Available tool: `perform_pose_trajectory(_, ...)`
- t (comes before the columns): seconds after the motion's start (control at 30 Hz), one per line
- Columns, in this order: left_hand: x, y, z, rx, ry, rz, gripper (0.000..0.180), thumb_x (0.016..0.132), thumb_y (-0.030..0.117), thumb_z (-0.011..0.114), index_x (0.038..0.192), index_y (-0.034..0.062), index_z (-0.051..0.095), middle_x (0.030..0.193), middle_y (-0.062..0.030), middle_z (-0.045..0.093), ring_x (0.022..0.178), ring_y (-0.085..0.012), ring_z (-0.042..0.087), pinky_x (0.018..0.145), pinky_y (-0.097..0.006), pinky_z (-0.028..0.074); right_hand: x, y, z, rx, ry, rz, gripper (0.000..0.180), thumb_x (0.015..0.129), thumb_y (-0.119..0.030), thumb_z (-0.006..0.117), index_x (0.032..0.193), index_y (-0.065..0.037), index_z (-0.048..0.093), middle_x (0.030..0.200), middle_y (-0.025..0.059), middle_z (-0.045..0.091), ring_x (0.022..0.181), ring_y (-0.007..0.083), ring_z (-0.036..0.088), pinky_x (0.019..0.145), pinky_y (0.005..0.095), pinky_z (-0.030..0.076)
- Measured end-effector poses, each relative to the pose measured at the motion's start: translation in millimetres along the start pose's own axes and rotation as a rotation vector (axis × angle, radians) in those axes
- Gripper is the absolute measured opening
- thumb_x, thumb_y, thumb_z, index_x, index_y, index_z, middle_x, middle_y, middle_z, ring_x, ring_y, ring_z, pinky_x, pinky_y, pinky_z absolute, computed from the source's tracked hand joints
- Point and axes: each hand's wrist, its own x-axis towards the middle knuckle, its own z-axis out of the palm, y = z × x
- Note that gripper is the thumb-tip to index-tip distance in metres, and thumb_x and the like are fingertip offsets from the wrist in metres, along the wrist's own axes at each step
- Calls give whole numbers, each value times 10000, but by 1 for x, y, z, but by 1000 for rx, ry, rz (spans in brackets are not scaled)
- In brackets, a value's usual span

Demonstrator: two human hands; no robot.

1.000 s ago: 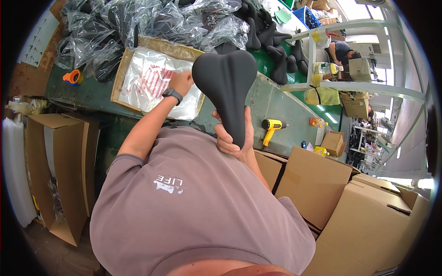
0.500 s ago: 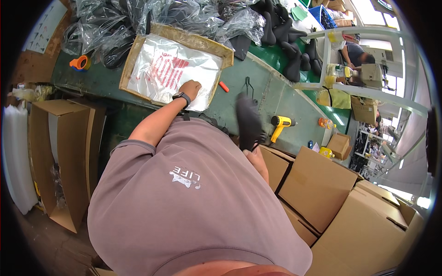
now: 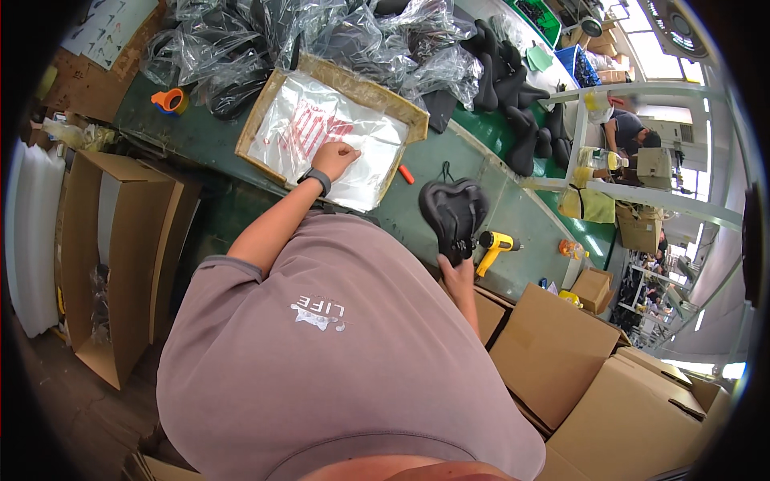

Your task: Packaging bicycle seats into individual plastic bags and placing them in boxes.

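Left hand point(image 3: 335, 157) rests on the top clear plastic bag point(image 3: 321, 136) of a stack lying in a shallow cardboard tray point(image 3: 405, 120); fingers curled together, pinching at the film near the bag's lower right part. A dark smartwatch point(image 3: 318, 179) sits on that wrist.

Right hand point(image 3: 455, 276) is clamped around the narrow nose of a black bicycle saddle point(image 3: 453, 212). The saddle is held above the near edge of the green surface point(image 3: 513, 216), underside turned toward the camera, rails showing, wide end pointing away from the person.

Just right of the saddle, a yellow heat gun point(image 3: 495, 244) lies on the surface. A small red marker point(image 3: 407, 174) lies between tray and saddle, with black pliers point(image 3: 445, 171) near it. An orange tape dispenser point(image 3: 169, 100) sits at the far left of the surface.

Behind the tray: a heap of bagged saddles point(image 3: 353, 40) in crumpled clear plastic, and bare black saddles point(image 3: 513, 112) further right. Open cardboard boxes point(image 3: 561, 361) stand below the surface on the right, another tall box point(image 3: 112, 256) on the left. Another person point(image 3: 630, 132) sits at a station in the far right background.
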Motion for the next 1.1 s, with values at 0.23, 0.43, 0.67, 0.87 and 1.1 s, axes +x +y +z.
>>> perform_pose_trajectory(0.23, -46, 58, -28, 91, 28, 296, 235, 1010, 247, 802, 1136, 59, 866, 1015, -176, 830, 906, -301, 796, 823, -389, 599, 121, -77, 127, 669, -477, 249, 503, 1022, -183, 809, 1410, -15, 538, 939, 93, 768, 864, 219, 788, 704, 371, 649)
perform_pose_trajectory(0.43, -90, 89, -73, -809, -217, -217, 200, 1098, 142, 652, 1163, -9, 765, 1133, -98, 823, 1004, -208, 776, 942, -348, 618, 138, -115, 176, 1110, -616, 562, 425, 1075, -304, 771, 1324, -9, 594, 1127, 131, 713, 851, 267, 767, 696, 404, 671)
perform_pose_trajectory(0.67, -106, 62, -186, -1580, 45, -102, 202, 1132, 172, 649, 1276, 58, 734, 1207, -53, 782, 1112, -162, 748, 995, -361, 612, 136, -123, 120, 890, -816, 249, 602, 872, -172, 893, 1368, 25, 615, 1146, 132, 714, 946, 250, 696, 792, 400, 580)
perform_pose_trajectory(0.87, -125, 188, -132, -636, -184, 227, 152, 1100, 140, 704, 1101, 26, 804, 975, -2, 775, 887, -112, 689, 845, -319, 574, 113, -198, 126, -272, -451, 100, 1111, 807, -28, 928, 1739, -16, 323, 1511, 109, 664, 1309, 235, 659, 1047, 362, 555)
perform_pose_trajectory(1.1, -126, 175, -76, -711, -353, -49, 828, 969, 339, 905, 1618, 34, 490, 1476, -168, 635, 1351, -225, 609, 1126, -386, 511, 146, -184, 125, 307, -317, -93, 852, 1005, -88, 792, 1734, -26, 355, 1679, 159, 514, 1443, 284, 574, 1187, 436, 483)
